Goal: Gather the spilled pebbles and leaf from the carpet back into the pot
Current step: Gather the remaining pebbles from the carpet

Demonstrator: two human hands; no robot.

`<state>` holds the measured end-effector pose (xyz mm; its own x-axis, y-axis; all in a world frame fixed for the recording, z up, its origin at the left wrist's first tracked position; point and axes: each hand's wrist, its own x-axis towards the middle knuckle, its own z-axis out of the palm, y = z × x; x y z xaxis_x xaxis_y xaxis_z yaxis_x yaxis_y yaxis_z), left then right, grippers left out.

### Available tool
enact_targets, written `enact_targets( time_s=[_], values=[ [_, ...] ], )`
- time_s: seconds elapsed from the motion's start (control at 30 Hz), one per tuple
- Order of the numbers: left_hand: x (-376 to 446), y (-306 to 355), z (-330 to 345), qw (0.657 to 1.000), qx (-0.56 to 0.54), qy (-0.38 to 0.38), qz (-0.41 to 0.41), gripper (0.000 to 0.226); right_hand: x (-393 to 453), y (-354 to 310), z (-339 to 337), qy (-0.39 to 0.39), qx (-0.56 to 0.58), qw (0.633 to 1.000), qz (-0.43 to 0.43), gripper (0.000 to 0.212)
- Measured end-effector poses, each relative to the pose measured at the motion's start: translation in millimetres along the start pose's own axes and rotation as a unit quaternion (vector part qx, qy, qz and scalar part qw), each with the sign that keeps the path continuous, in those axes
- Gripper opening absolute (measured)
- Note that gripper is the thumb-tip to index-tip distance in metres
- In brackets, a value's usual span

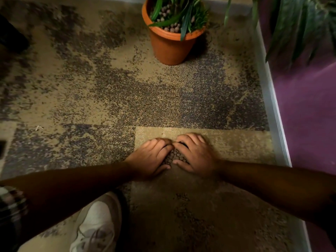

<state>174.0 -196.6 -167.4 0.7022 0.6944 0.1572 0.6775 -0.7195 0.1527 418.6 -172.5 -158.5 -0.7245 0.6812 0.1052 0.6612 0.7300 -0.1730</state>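
A heap of small brown pebbles (pixel 173 157) lies on the carpet (pixel 109 99), cupped between both hands. My left hand (pixel 151 157) presses against the heap's left side with fingers curled. My right hand (pixel 195 155) curls around its right side, and the fingertips of the two hands touch at the far end. The terracotta pot (pixel 171 46) stands upright on the carpet far ahead, holding green leaves and more pebbles. No loose leaf shows on the carpet.
A white skirting board (pixel 271 99) and purple wall (pixel 309 115) run along the right. Large dark leaves (pixel 298 24) hang at the top right. My white shoe (pixel 96 226) rests at the bottom left.
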Motion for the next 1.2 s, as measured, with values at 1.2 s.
enact_targets(
  time_s=[1.2],
  values=[
    [73.3,5.3,-24.3,0.979,-0.035,-0.09,-0.18,0.029,58.1,45.5,-26.5,-0.001,0.088,0.996,0.018,0.037]
  ],
)
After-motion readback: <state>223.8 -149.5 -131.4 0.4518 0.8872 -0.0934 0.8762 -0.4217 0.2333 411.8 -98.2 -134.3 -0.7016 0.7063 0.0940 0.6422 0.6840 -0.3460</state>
